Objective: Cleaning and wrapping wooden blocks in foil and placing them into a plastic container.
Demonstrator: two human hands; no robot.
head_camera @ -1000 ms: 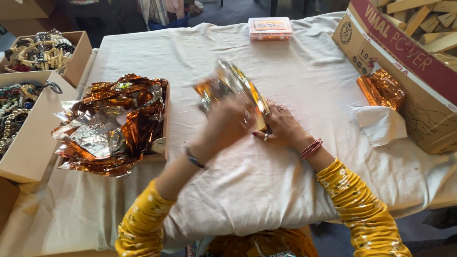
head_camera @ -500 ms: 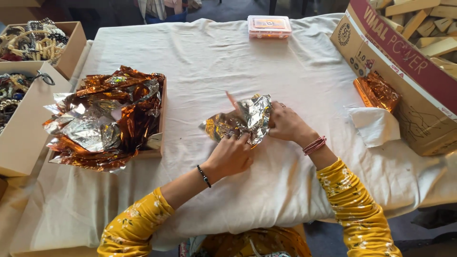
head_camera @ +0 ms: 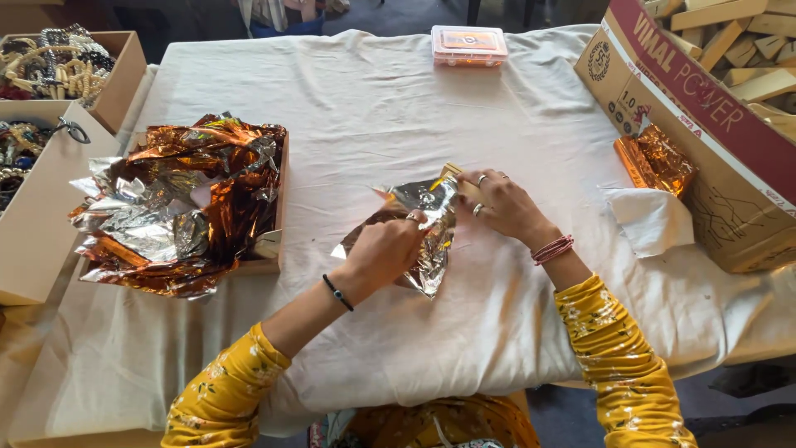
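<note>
Left hand (head_camera: 390, 247): I press it on the foil (head_camera: 419, 241).
Right hand (head_camera: 502, 203): I pinch foil around a block (head_camera: 461, 182).
Table (head_camera: 373, 108): under both.

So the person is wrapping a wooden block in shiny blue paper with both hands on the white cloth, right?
Not quite: the shiny foil sheet is silver and orange-copper, not blue. The head view shows it. The rest holds: the left hand and right hand both hold it around a wooden block on the white cloth.
</note>
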